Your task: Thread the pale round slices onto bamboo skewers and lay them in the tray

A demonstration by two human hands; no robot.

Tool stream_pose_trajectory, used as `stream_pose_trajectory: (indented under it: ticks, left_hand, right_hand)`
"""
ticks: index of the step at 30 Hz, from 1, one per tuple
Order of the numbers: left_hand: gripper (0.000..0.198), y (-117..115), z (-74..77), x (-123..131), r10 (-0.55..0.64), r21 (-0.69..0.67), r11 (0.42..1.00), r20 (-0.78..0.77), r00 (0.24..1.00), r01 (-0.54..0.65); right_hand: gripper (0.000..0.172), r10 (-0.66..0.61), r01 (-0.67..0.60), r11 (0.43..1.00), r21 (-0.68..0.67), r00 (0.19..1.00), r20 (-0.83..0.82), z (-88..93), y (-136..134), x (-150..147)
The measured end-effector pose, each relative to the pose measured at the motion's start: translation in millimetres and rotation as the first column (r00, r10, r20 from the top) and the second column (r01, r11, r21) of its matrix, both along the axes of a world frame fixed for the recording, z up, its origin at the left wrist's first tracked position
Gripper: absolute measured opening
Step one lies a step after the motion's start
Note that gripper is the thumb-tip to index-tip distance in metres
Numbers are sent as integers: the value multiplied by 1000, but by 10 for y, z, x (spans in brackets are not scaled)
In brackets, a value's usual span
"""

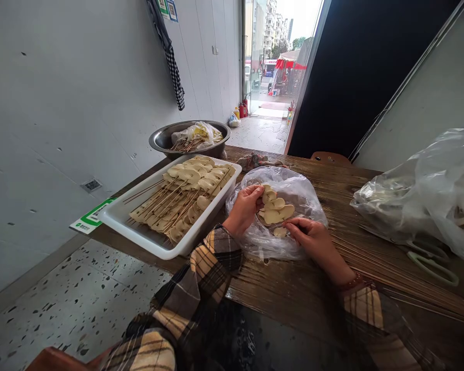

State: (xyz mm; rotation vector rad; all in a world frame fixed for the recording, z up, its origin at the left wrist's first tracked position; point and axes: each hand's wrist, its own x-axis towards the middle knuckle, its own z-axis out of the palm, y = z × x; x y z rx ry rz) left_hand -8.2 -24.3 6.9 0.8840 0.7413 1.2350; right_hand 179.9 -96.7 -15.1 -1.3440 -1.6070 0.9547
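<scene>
My left hand (246, 208) is closed on a small bunch of thin, pale slices (274, 210), with thumb and fingers pinching their upper left end. At the lower right of the bunch, my right hand (309, 238) is closed in a pinch; what lies between its fingertips is too small to make out. Both hands are over an open clear plastic bag (251, 242) on the table, where more loose slices (280, 233) show. Left of the bag stands a white tray (170, 253) holding many skewers (185, 193) threaded with the same pale slices.
Behind the tray is a steel basin (156, 141) with skewers and plastic bags. Bare thin sticks (402, 293) lie on the wooden table (320, 178) at right, near green-handled scissors (433, 268) and a full clear bag (429, 180). A crumpled cloth (257, 161) lies beyond the bag.
</scene>
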Motion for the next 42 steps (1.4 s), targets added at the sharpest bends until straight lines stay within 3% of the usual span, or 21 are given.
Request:
stream_pose_trajectory:
  ticks: [9, 14, 18, 22, 25, 28, 30, 33, 36, 39, 42]
  left_hand:
    - [35, -46, 46, 30, -73, 19, 997, 19, 997, 73]
    - [38, -32, 62, 39, 9, 29, 1000, -21, 1000, -8]
    - [39, -8, 72, 0, 42, 104, 994, -125, 991, -29]
    - [32, 15, 72, -63, 36, 187, 982, -342, 939, 31]
    - [24, 32, 80, -99, 54, 297, 942, -599, 799, 158]
    - [13, 37, 86, -122, 167, 374, 869, -838, 519, 325]
    - [11, 40, 68, -140, 228, 371, 832, -907, 355, 413]
    - [18, 66, -5, -171, 243, 344, 796, -935, 258, 499]
    - [9, 110, -72, -188, 249, 382, 789, -915, 319, 481]
    - [7, 135, -67, -180, 249, 439, 823, -849, 466, 361]
    - [16, 135, -23, -158, 161, 401, 875, -767, 621, 269]
  right_hand:
    - [32, -23, 19, 996, 89, 998, 53, -33, 22, 0]
    - [31, -45, 32, 987, 158, 996, 75, 12, 18, 17]
    - [29, -195, 195, 951, 242, 981, -23, 84, 26, 95]
    - [31, -323, 338, 908, 247, 941, -99, 116, 50, 163]
    - [31, -302, 319, 916, 245, 947, -107, 113, 57, 155]
    - [30, -268, 287, 927, 242, 957, -109, 117, 52, 130]
    - [30, -268, 289, 928, 237, 956, -117, 123, 49, 123]
    - [31, -275, 297, 928, 224, 953, -127, 130, 50, 126]
    - [32, -265, 286, 932, 222, 957, -119, 130, 51, 125]
    - [33, -262, 279, 933, 228, 960, -101, 131, 47, 114]
    - [35, -262, 275, 932, 236, 961, -88, 137, 39, 106]
